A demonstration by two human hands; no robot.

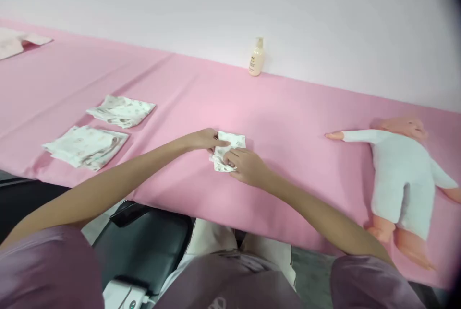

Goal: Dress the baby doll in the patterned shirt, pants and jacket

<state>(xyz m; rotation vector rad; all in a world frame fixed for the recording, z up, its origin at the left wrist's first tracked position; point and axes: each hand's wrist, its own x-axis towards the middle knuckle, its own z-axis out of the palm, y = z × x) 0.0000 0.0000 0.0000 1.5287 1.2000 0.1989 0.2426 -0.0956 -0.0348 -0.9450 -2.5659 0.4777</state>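
No words or numbers can be read around you. Dark print marks the label of the pump bottle, too small to make out; a pale emblem, cut by the lower edge, sits on your purple shirt; a green mark shows on the white device beside you.

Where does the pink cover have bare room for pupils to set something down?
The pink cover is bare between the pump bottle and the doll, and between that bottle and the farther folded cloth. It's crowded where the left hand and right hand hold the small cloth, and at left, where the nearer folded cloth lies close to the farther one.
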